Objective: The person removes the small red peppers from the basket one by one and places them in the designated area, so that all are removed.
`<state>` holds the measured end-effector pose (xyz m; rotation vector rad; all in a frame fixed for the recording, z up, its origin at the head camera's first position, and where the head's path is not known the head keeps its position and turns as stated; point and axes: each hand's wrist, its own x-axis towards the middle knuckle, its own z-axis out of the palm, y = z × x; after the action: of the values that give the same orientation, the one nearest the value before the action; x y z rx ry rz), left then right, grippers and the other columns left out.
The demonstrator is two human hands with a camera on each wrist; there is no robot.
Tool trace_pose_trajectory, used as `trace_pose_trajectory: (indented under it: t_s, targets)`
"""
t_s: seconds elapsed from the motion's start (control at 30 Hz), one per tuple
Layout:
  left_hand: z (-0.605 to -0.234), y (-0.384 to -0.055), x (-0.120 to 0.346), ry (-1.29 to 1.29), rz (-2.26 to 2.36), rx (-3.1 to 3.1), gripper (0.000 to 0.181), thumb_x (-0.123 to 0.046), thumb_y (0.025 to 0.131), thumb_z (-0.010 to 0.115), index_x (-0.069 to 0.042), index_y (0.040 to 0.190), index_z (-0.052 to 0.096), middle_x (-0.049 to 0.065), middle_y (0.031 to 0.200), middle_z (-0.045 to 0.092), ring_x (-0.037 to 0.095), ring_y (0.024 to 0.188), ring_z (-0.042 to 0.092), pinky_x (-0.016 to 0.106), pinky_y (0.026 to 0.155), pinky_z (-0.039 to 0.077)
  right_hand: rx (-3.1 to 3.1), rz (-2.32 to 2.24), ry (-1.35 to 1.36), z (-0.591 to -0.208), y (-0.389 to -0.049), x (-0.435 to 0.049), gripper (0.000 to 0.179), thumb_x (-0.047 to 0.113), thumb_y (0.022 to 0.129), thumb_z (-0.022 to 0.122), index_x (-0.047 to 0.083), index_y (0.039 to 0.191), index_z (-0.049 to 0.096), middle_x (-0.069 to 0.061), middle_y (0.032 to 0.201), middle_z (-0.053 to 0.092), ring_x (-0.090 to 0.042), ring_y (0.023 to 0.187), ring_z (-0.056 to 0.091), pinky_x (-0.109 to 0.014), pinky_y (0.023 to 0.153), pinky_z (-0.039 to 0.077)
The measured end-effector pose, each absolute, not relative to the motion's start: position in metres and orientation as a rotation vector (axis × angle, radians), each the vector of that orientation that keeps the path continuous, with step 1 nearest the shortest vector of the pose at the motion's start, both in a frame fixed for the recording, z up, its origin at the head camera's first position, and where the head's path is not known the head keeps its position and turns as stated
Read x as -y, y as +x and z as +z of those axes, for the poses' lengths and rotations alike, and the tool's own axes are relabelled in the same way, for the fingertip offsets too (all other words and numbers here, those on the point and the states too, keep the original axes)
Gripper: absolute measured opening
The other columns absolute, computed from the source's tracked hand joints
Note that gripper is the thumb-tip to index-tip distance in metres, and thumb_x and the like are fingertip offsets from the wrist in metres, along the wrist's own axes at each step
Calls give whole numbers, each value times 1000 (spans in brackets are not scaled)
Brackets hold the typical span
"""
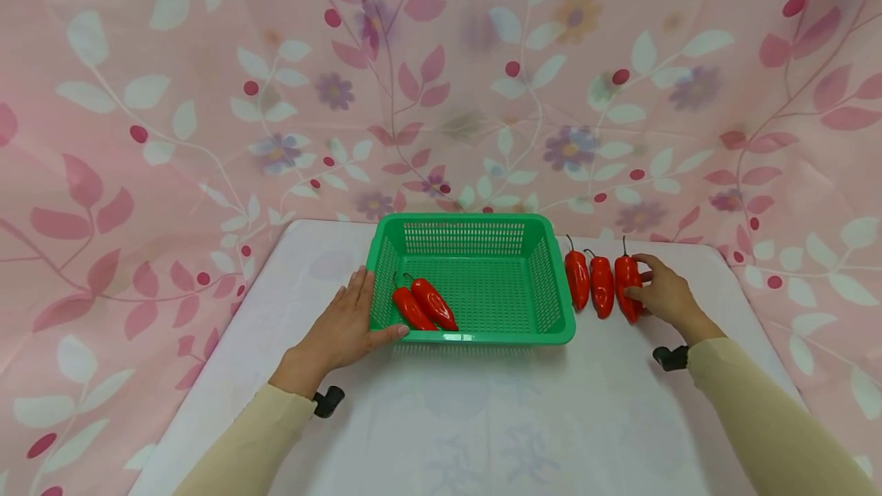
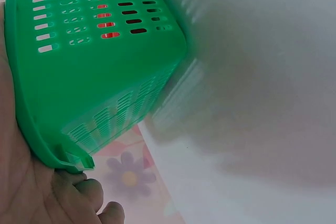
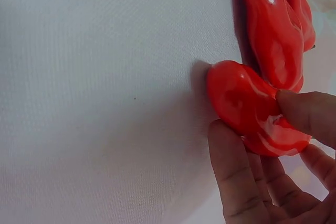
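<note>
A green plastic basket [image 1: 468, 335] stands on the white table, with two red chili peppers [image 1: 434, 305] in its left part. My left hand [image 1: 344, 327] rests against the basket's near left corner, fingers fairly straight along the left rim and thumb on the front rim. To the right of the basket lie three red peppers in a row. With thumb on one side and fingers on the other, my right hand [image 1: 664, 293] grips the rightmost red pepper [image 3: 241, 103]. The middle pepper [image 1: 602, 289] and the left pepper [image 1: 577, 278] lie beside it.
A white cloth [image 1: 475, 419] covers the table. Behind it hangs a pink curtain [image 1: 468, 98] with leaves and flowers. A small black wrist camera [image 1: 329, 402] sits by the left sleeve, and another black camera [image 1: 670, 358] by the right one.
</note>
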<state>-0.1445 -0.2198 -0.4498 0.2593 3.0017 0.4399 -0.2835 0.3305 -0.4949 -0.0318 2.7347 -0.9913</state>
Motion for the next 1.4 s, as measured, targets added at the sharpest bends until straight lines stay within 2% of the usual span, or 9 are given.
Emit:
trace_pose_trajectory:
  t_s: [0.3,0.7,0.83,1.13,1.4]
  targets:
    - [-448,-144,220,261,444,-2991,127,-82,90,59,6,166,9,24,176,5,44,163,12,57,130,21,-2710,-928,-30,-493,-284,-330,81,21,100,67,-4,163,24,-43,140,47,-40,98,72,-41,75,67]
    - [-451,-145,220,255,453,-2990,128,-83,89,58,6,167,8,24,176,5,44,163,13,57,130,21,-2724,-888,3,-496,-284,-329,79,27,101,68,-7,161,29,-43,140,48,-26,85,75,-42,78,67]
    - [-451,-145,220,250,456,-2988,128,-83,89,58,6,167,7,24,176,5,44,162,13,57,130,21,-2733,-886,12,-495,-283,-328,78,30,102,68,-7,160,30,-43,140,47,-32,90,74,-43,78,66]
    - [-451,-145,220,243,459,-2986,129,-84,88,57,5,167,7,23,177,4,45,162,14,58,130,22,-2823,-871,-4,-498,-281,-329,73,31,101,66,-9,154,37,-40,140,51,-50,113,66,-51,84,65]
    - [-452,-145,221,249,463,-2988,129,-84,88,57,5,167,7,23,176,5,44,162,13,58,130,21,-2893,-862,-30,-496,-280,-327,69,30,102,64,-6,155,39,-37,142,51,-54,124,52,-58,89,62]
